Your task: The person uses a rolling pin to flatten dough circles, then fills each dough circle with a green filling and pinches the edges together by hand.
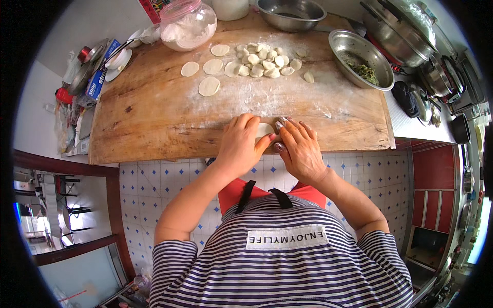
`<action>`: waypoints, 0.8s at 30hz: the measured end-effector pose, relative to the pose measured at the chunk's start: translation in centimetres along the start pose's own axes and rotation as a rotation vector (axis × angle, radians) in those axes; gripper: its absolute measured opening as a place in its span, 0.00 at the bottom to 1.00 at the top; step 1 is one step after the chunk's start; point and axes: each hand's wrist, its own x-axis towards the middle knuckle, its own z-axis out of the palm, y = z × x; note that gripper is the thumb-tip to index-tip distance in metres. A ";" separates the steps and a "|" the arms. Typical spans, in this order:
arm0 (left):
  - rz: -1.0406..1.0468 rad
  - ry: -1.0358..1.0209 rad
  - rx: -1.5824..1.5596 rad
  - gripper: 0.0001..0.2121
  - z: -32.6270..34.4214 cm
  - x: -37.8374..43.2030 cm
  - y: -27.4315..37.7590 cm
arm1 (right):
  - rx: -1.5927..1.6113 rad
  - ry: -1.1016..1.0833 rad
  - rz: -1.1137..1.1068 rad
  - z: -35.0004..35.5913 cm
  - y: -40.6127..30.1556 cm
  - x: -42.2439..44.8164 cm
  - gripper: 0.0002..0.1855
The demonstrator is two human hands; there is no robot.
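Near the front edge of the wooden board [154, 127], a round dough wrapper [264, 129] lies between my hands. My left hand [240, 144] is at its left, fingers curled down and thumb reaching right. My right hand [302, 150], its fingertips floury, rests at the right. A thin wooden rolling pin [274, 140] shows only as a short piece between my thumbs; my palms hide the rest. Farther back are several rolled wrappers [209, 86] and a heap of small flattened dough pieces [265, 61]. Loose flour [262, 94] streaks the board.
At the back left stands a clear jar of flour [188, 30] with a pink rim. A steel bowl with green filling [362, 69] sits at the right, below a large steel pot [400, 34]. Another steel bowl [291, 17] is at the back; boxes and dishes crowd the left.
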 end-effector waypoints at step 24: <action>-0.450 0.387 -0.515 0.06 -5.6 5.6 -14.3 | 0.098 0.076 -0.154 -2.2 4.6 -0.3 0.22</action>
